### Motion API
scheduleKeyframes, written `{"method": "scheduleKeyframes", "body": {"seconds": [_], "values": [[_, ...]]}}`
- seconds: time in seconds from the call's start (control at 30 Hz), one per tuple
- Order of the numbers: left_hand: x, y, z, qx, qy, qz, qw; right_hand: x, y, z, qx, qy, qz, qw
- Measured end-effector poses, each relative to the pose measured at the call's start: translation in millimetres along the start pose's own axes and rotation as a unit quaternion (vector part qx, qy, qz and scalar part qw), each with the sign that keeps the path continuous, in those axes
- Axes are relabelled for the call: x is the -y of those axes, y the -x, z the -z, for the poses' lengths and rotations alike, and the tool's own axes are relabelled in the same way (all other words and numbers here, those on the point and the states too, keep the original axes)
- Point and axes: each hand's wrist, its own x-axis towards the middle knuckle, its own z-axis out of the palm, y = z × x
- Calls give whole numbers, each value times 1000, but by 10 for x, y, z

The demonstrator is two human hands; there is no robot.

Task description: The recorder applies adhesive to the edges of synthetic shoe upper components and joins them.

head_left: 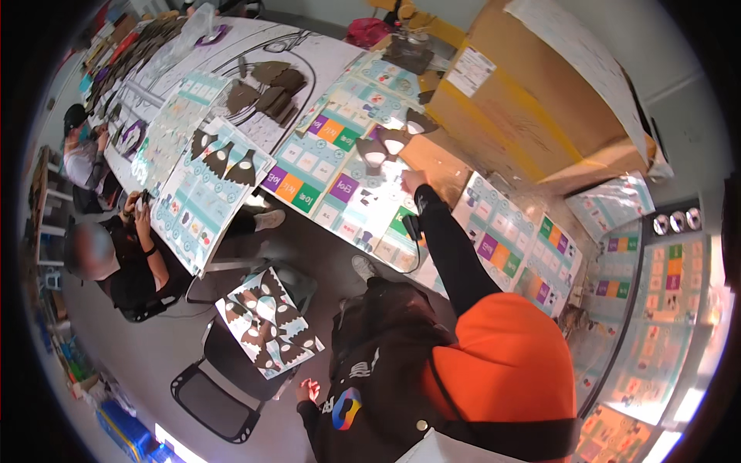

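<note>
Our R hand (413, 180) is out over the printed tabletop (332, 210), arm stretched fwd in a black sleeve (457, 255), w/ dark pcs w/ pale ovals (394, 143) just beyond it & a cabled black gadget (412, 227) just short of it; we can't tell if it's gripping or touching anything. Our L hand (308, 390) hangs low by our side, fingers loosely curled & parted, nothing seen in it, nr a pale sheet (310, 344) w/ more dark pcs (285, 317), ahead & left of it.
</note>
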Motion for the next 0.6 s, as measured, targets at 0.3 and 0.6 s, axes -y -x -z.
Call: {"method": "scheduleKeyframes", "body": {"seconds": [0.3,0.6], "values": [[830,1184,-336,-145,-502,-318,791,369,-108,-1348,-194,361,48,911],[259,715,-555,-132,-389,-364,836,65,-885,-821,-117,166,34,979]]}}
